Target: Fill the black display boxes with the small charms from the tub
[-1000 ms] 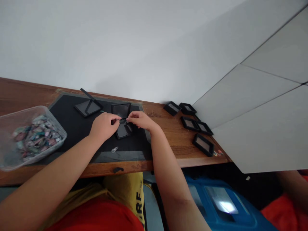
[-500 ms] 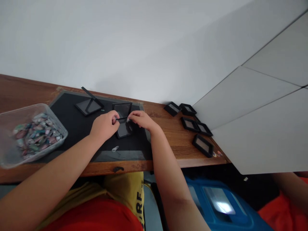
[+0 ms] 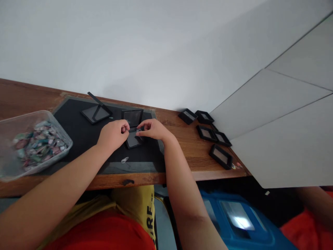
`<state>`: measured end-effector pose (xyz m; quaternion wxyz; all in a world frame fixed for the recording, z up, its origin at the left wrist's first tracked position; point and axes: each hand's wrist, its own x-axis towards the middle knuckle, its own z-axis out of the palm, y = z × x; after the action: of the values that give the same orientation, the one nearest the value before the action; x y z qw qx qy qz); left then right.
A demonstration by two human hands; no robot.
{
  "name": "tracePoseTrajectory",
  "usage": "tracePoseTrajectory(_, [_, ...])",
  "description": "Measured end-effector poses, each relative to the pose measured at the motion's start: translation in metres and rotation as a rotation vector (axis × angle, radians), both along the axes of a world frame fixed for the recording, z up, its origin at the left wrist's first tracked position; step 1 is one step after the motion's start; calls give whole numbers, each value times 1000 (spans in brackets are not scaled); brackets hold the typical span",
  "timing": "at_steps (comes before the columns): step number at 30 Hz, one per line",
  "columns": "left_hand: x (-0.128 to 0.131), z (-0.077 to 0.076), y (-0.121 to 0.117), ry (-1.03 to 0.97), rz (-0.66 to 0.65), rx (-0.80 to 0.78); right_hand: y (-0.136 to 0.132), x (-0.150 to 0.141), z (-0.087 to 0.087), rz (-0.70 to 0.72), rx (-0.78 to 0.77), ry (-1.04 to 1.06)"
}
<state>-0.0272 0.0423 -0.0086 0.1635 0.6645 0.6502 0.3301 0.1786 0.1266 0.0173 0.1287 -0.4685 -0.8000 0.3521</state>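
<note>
An open black display frame [image 3: 133, 139] with clear panes lies on the dark mat, one half tilted up at the back. My left hand [image 3: 113, 134] is closed at the frame's left edge, thumb and fingers pinched together; what they hold is hidden. From the right, my right hand [image 3: 154, 130] reaches over the frame, its thumb and forefinger closed on a small clear, shiny piece [image 3: 139, 131] whose kind I cannot make out. Nearer me on the mat lies a clear drop-shaped piece [image 3: 125, 160]. A second open black frame [image 3: 95, 114] lies further left.
A clear plastic tub [image 3: 70, 140] of colourful polished stones [image 3: 43, 144] stands at the left. Several black frames [image 3: 220, 156] sit on the wooden table [image 3: 182, 139] at the right. White wall behind; a white panel [image 3: 283, 146] at the right. Another person's red clothing [image 3: 299, 222] shows lower right.
My right hand has shifted slightly left over the frame, its thumb now lower and further in. My left hand stays at the frame's left edge. The view has turned very slightly.
</note>
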Motion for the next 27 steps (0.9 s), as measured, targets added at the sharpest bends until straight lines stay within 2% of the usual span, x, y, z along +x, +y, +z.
tracePoseTrajectory(9, [-1,-6,3,68,-44,70,-3,-1,2,-37,7,-46])
tracePoseTrajectory(22, [-2,-4,-2,28,-119,-7,-7,-6,5,-70,25,-58])
tracePoseTrajectory(27, [-5,3,-4,83,-76,-76,-11,-8,8,-58,49,-90])
